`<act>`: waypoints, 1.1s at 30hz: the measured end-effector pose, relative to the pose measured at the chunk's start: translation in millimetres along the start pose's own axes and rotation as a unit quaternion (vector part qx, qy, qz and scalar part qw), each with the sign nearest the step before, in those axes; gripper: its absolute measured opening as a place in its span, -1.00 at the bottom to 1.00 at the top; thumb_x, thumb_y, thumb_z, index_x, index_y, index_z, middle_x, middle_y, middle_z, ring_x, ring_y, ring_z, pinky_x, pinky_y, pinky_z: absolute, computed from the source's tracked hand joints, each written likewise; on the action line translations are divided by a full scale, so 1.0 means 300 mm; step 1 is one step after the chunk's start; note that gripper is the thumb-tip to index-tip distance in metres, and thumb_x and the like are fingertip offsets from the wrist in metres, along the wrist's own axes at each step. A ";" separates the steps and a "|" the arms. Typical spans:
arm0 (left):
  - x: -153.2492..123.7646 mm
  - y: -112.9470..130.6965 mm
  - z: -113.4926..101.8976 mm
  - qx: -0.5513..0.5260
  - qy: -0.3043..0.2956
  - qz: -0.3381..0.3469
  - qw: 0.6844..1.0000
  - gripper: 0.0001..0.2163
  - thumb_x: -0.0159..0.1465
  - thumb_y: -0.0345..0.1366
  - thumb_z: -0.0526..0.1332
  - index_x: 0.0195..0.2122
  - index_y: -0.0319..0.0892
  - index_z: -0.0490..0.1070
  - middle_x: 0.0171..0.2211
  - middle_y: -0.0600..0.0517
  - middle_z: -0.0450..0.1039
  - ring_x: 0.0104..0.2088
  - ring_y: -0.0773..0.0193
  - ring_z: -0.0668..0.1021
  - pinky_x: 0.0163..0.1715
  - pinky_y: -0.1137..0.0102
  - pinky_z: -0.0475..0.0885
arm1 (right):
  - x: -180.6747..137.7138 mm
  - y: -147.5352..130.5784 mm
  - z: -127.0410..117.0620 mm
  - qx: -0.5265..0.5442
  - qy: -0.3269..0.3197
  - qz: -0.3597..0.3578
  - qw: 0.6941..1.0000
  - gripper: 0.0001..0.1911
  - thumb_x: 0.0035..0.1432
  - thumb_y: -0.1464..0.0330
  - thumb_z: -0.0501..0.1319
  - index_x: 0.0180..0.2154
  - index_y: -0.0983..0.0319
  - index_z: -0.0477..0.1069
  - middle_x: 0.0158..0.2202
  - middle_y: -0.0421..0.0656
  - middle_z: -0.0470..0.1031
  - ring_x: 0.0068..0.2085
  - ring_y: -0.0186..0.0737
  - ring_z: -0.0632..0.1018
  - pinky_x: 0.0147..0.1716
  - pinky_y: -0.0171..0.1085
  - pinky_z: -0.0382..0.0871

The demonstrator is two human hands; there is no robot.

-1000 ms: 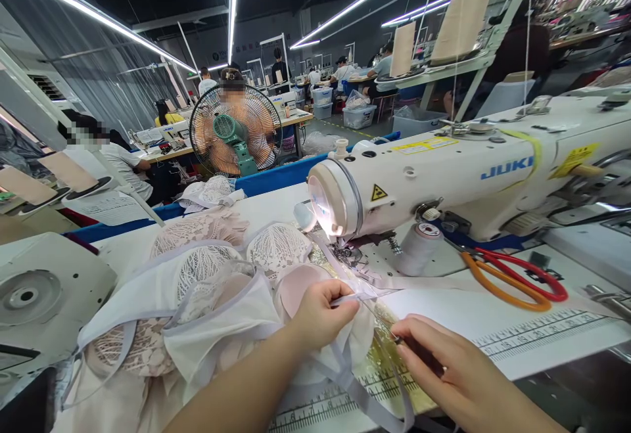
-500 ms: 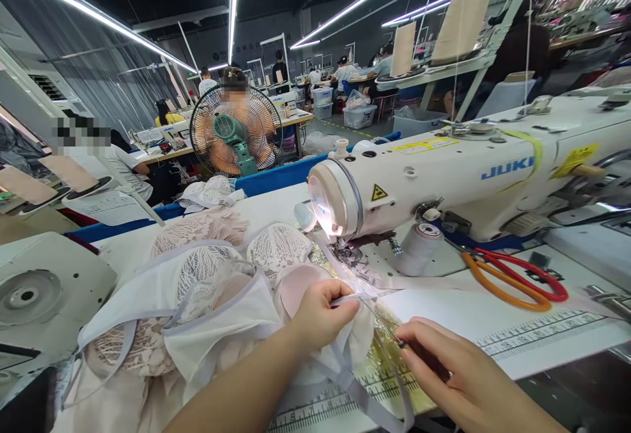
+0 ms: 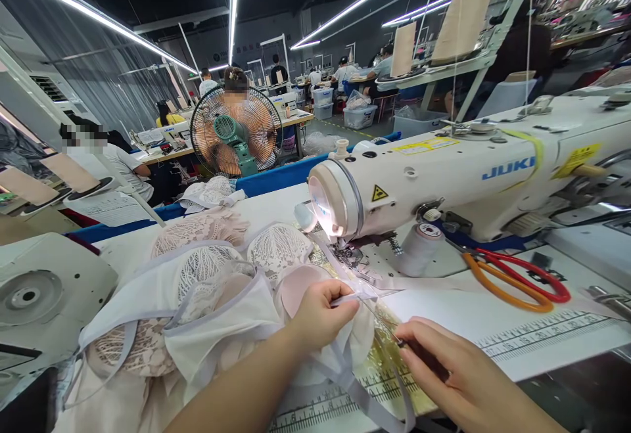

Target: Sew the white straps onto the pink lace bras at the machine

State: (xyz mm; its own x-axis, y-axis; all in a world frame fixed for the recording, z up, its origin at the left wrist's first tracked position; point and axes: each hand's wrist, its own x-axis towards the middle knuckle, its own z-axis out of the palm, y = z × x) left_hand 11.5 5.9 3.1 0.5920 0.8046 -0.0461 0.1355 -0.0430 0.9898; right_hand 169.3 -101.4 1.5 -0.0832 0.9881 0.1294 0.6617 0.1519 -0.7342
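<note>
My left hand (image 3: 320, 315) is closed in a pinch on the end of a narrow pale lilac strap (image 3: 365, 296), in front of the sewing machine's needle area. To its right, my right hand (image 3: 444, 367) grips a thin metal rod-like tool (image 3: 383, 322) with a dark end between thumb and fingers. The tool's far tip reaches to the strap; its exact kind I cannot make out. Under and left of my left hand lie heaped white and beige lace bras (image 3: 211, 282). A loose strap loop (image 3: 359, 397) hangs below my hands.
The white sewing machine (image 3: 424, 180) fills the right side. By its base stand a thread cone (image 3: 420, 249) and scissors with orange and red handles (image 3: 507, 282). Printed ruler strips (image 3: 537, 338) run along the table's front. Behind are a large fan (image 3: 236, 131) and people at machines.
Almost nothing differs. My right hand and the tool have shifted very slightly left; my left hand keeps its pinch on the strap.
</note>
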 end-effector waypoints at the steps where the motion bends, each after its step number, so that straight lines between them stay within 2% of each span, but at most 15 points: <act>1: 0.000 0.001 0.000 -0.001 0.000 -0.002 1.000 -0.86 0.03 -0.30 0.16 -0.58 -0.23 0.22 -0.62 0.15 0.12 -0.58 0.45 0.16 -0.56 0.47 0.04 | -0.001 0.001 0.001 0.003 0.006 -0.002 1.000 -0.78 0.21 0.32 -0.08 -0.42 0.18 0.25 -0.50 -0.22 0.30 -0.50 -0.31 0.35 -0.54 -0.35 0.25; 8: -0.002 0.002 0.001 0.014 0.000 0.001 1.000 -0.87 0.04 -0.31 0.15 -0.57 -0.23 0.23 -0.61 0.14 0.13 -0.57 0.45 0.18 -0.57 0.48 0.06 | 0.004 0.001 -0.001 -0.017 0.008 -0.012 1.000 -0.79 0.21 0.32 -0.09 -0.41 0.17 0.24 -0.51 -0.23 0.30 -0.51 -0.31 0.36 -0.56 -0.35 0.25; 20: 0.000 0.005 -0.001 0.003 0.000 -0.003 1.000 -0.88 0.01 -0.31 0.15 -0.58 -0.22 0.23 -0.62 0.13 0.14 -0.56 0.43 0.19 -0.55 0.47 0.06 | 0.008 0.049 0.006 -0.093 0.022 -0.112 0.989 -0.86 0.21 0.39 -0.06 -0.30 0.17 0.25 -0.46 -0.21 0.33 -0.51 -0.32 0.39 -0.56 -0.35 0.28; 33: -0.002 0.004 -0.001 0.000 -0.001 -0.013 1.000 -0.87 0.02 -0.31 0.15 -0.58 -0.22 0.22 -0.62 0.14 0.11 -0.58 0.45 0.17 -0.56 0.47 0.04 | -0.011 0.040 -0.026 -0.069 0.004 -0.085 0.994 -0.87 0.21 0.37 -0.06 -0.32 0.15 0.24 -0.47 -0.21 0.34 -0.53 -0.32 0.40 -0.60 -0.38 0.28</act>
State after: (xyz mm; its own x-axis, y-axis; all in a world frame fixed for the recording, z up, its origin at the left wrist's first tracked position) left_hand 11.2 5.7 4.3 0.5896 0.8046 -0.0710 0.1507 -0.0232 0.9883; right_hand 183.5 -103.0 -2.5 -0.1971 0.9481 0.2495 0.7341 0.3114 -0.6035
